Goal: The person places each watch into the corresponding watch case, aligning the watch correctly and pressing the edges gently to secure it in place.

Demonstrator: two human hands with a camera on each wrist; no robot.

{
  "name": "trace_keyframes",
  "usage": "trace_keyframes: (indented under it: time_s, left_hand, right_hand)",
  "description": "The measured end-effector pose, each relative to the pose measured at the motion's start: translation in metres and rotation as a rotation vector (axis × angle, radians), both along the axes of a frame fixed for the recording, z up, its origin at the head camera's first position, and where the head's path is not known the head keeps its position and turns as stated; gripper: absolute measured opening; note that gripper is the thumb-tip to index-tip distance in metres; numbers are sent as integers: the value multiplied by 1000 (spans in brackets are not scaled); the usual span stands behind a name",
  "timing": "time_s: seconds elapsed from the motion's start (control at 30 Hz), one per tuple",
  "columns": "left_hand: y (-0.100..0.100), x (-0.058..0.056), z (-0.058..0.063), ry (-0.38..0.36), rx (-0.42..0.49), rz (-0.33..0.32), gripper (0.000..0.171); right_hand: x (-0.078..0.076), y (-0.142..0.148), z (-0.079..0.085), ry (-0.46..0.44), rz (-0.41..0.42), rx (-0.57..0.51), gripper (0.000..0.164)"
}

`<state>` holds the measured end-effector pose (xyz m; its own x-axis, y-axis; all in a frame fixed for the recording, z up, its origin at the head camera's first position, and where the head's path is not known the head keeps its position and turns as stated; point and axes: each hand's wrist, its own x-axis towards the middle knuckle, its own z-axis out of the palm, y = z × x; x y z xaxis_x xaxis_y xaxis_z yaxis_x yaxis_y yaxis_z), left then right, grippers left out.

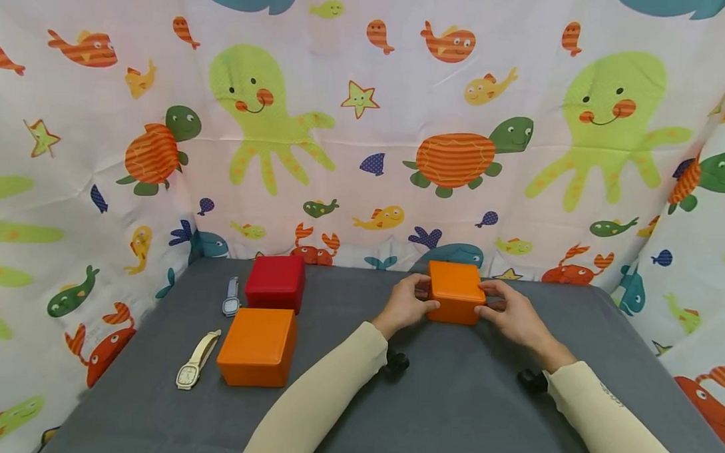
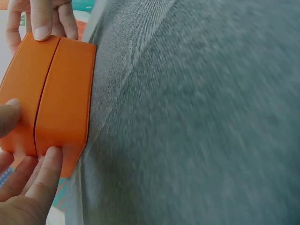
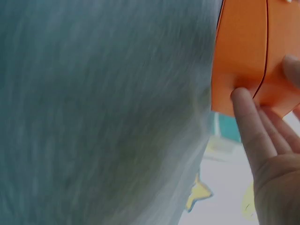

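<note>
Orange box (image 1: 456, 293) held between both my hands at the far side of the grey table (image 1: 452, 403), right of centre.
My left hand (image 1: 404, 304) grips its left side and my right hand (image 1: 512, 315) its right side, each with the thumb on the near face and fingers bent against the side; a dark seam line runs round the box, and its base meets the table. To the left sits a second orange box (image 1: 256, 349), with a red box (image 1: 275, 283) just beyond it; whether those two touch I cannot tell. Left of the red box lies a silver watch (image 1: 231, 298); nearer, left of the second orange box, lies a cream-strapped watch (image 1: 197, 361), set at a slant. A printed curtain (image 1: 365, 140) hangs behind the table.
</note>
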<state>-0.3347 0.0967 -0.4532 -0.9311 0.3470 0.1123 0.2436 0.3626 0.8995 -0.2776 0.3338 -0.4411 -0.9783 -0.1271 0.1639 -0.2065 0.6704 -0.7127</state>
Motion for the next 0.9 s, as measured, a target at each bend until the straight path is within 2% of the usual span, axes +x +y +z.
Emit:
trace_keyframes:
  time_s: [0.2,0.4,0.63,0.9]
  left_hand:
    - [16,-5,-5,-4,23,4,49]
    - [30,-8,-3,-6,31,16,50]
    - [41,-10,-2,-10,12,31,50]
    - [48,-11,2,-7,-19,14,49]
  right_hand:
    - [-5,17,-1,-5,12,-56,53]
    - [-8,28,0,-19,-2,-101,54]
    - [-12,35,1,-42,-12,-99,54]
    - [-10,40,4,-66,-34,-86,56]
